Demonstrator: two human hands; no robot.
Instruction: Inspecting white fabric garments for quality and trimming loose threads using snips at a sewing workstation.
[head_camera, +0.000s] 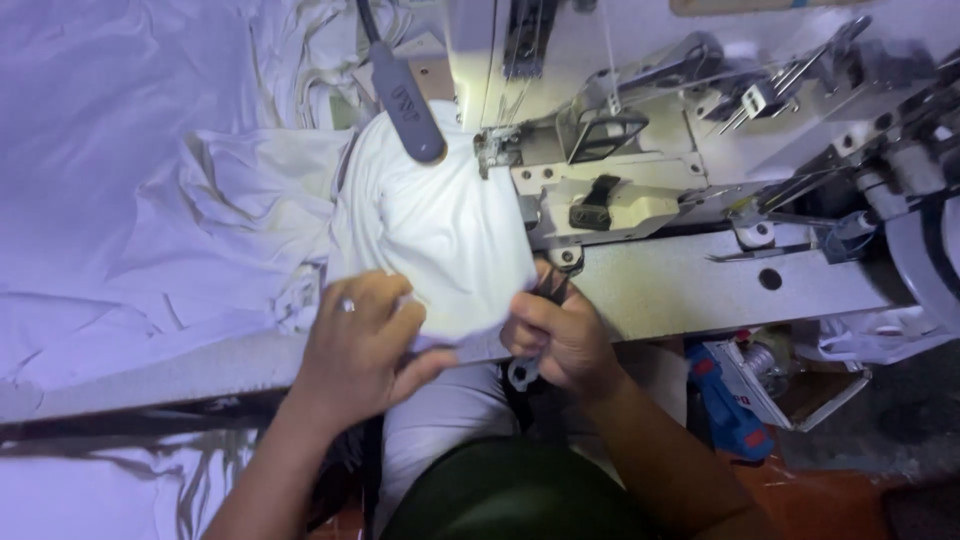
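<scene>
White knit fabric piece (435, 230) lies domed over the arm of an industrial sewing machine (640, 190), in the middle of the scene, its far edge tucked under the needle area and its near edge hanging toward the person. The cloth looks smooth and taut across the top, softly creased at its left side, and brightly lit by a grey gooseneck lamp (405, 95) that hangs just above it.

The left hand (360, 345) rests on the near left edge of the fabric piece, fingers (385, 300) curled and pinching the hem, with a ring on one finger. The right hand (555, 335) is closed at the near right corner of the same piece, its fingers folded tight around the cloth edge and around a small dark tool (525, 370) whose looped end pokes out below the fist; what kind of tool it is cannot be told.

To the left, a heap of white garments (170, 200) spreads in loose wrinkles over the desk (170, 375). On the near right, below the machine, sits a blue object (730, 405) beside some white packaging.
</scene>
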